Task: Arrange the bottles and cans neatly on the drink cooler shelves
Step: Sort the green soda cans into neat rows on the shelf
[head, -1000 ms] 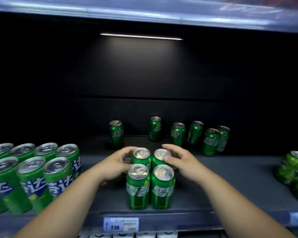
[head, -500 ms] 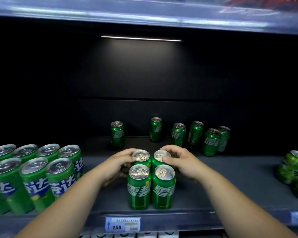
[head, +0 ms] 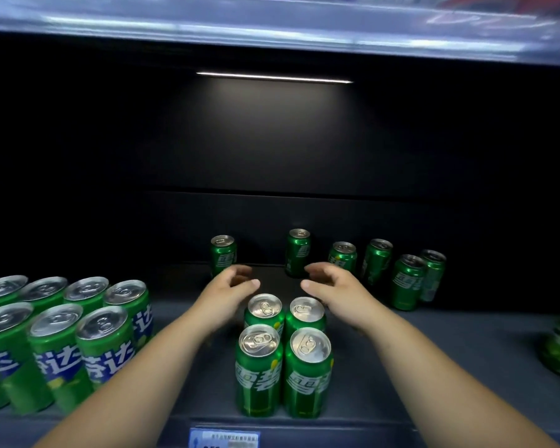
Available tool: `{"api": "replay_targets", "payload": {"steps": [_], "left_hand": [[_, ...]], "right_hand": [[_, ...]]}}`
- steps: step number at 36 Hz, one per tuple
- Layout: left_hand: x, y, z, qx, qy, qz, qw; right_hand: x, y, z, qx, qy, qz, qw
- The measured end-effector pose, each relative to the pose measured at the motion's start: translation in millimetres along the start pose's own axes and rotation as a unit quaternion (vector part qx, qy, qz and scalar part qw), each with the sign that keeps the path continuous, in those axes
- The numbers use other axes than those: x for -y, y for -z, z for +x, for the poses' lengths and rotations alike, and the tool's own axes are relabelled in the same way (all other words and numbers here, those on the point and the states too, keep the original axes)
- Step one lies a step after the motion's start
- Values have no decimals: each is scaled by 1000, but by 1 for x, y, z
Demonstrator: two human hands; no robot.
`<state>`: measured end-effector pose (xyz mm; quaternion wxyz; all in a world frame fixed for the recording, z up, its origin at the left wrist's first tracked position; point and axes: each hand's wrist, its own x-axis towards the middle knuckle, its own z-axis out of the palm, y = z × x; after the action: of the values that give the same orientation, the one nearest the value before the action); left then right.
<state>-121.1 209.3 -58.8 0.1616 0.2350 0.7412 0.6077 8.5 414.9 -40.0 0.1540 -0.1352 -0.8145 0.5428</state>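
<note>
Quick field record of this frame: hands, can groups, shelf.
left hand: open, empty, beyond the front block
right hand: open, empty, beyond the front block
front block: four upright green aluminium cans, two by two
back scatter: six upright green cans, loosely spaced
left group: green-and-blue cans, packed rows
dark grey shelf: price tag on its edge

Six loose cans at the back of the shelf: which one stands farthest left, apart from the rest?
The lone can just behind the left hand. A wide gap separates it from the other five, which bunch toward the right.

Four cans [head: 283, 354] front centre – six cans [head: 343, 263] behind, can block [head: 59, 337] left
</note>
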Motion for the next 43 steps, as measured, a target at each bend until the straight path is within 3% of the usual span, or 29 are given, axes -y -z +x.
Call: {"api": "replay_targets", "payload": {"steps": [6, 18, 35, 43], "left_hand": [[4, 9, 31, -127, -31, 134, 982], [10, 11, 89, -285, 15, 165, 944], [22, 22, 102, -272, 28, 146, 951], [20, 17, 93, -251, 31, 147, 956]], "right_hand": [[0, -7, 46, -50, -22, -33, 998], [-23, -16, 120, -92, -30, -20, 995], [-52, -31, 164, -155, -30, -30, 987], [-45, -38, 150, -80, 9, -42, 996]]}}
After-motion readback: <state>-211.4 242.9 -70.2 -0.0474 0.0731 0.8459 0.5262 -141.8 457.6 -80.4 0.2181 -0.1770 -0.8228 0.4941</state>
